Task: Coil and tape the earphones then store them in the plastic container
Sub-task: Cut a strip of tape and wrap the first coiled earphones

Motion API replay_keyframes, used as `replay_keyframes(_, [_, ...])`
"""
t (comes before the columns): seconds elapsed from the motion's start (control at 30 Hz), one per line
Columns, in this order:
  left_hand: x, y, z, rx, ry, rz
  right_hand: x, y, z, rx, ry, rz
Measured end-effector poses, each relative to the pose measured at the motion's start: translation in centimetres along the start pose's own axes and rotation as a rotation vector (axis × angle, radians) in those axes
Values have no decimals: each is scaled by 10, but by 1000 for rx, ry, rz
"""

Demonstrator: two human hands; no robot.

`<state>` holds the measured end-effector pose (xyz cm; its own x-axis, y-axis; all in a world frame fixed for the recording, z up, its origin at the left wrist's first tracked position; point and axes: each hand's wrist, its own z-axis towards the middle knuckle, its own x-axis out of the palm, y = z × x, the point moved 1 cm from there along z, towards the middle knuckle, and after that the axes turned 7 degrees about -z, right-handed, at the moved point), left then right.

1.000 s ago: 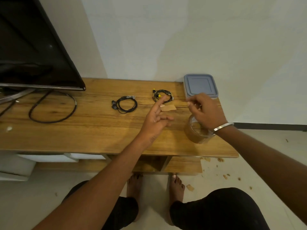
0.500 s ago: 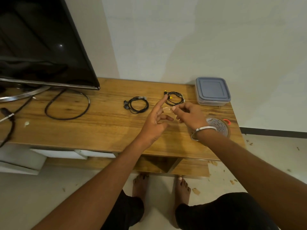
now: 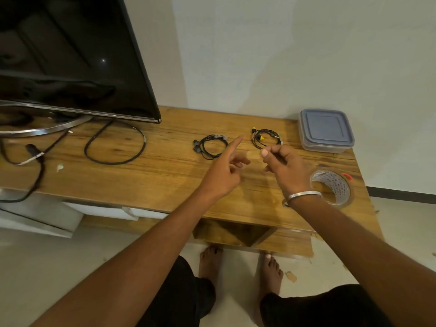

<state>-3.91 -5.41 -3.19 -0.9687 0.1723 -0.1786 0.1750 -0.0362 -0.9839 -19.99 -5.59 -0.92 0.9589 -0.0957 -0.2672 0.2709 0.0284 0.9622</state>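
Two coiled earphones lie at the back of the wooden table [image 3: 165, 180]: an all-black pair [image 3: 210, 146] and a black pair with yellow tips [image 3: 265, 138]. The plastic container [image 3: 326, 131], its grey-blue lid on, stands at the back right corner. My left hand [image 3: 224, 173] hovers near the black pair with its index finger straight and the other fingers loosely curled. My right hand [image 3: 283, 168] pinches one end of a faint clear tape strip [image 3: 253, 155] that reaches toward my left hand. The tape roll [image 3: 332, 187] lies flat by my right wrist.
A black TV [image 3: 70, 57] on a metal stand fills the table's left side. A looped black cable [image 3: 115, 147] and a plug lead lie beside it. The wall runs just behind the table. My bare feet stand on the floor below the front edge.
My right hand has set the tape roll down on the table and moved left to take the tape strip at my left index finger. The view has shifted left.
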Motion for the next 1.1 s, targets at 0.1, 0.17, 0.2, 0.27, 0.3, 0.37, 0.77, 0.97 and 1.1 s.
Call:
replay_keyframes(0.1, [-23,5,2,122,-184,297,1,-4,-1,44,-3,52])
replay_keyframes(0.17, [-44,13,8,138,-273,542,0,-11,-2,85,7,38])
replay_keyframes(0.2, [-53,17,12,107,-277,648,0,-14,-2,107,5,35])
replay_keyframes(0.27, [-66,21,20,47,-218,773,1,-21,-3,131,5,24])
replay_keyframes(0.3, [-69,21,24,41,-176,811,2,-23,-3,139,13,19])
replay_keyframes(0.37, [-68,21,29,47,-86,895,5,-28,-5,172,26,27])
replay_keyframes(0.77, [-54,24,42,105,56,1228,4,-46,-14,179,43,26])
replay_keyframes(0.97, [-57,28,40,141,74,1222,6,-44,-14,161,45,69])
replay_keyframes(1.1, [-65,23,39,101,83,1026,6,-43,-14,156,58,74])
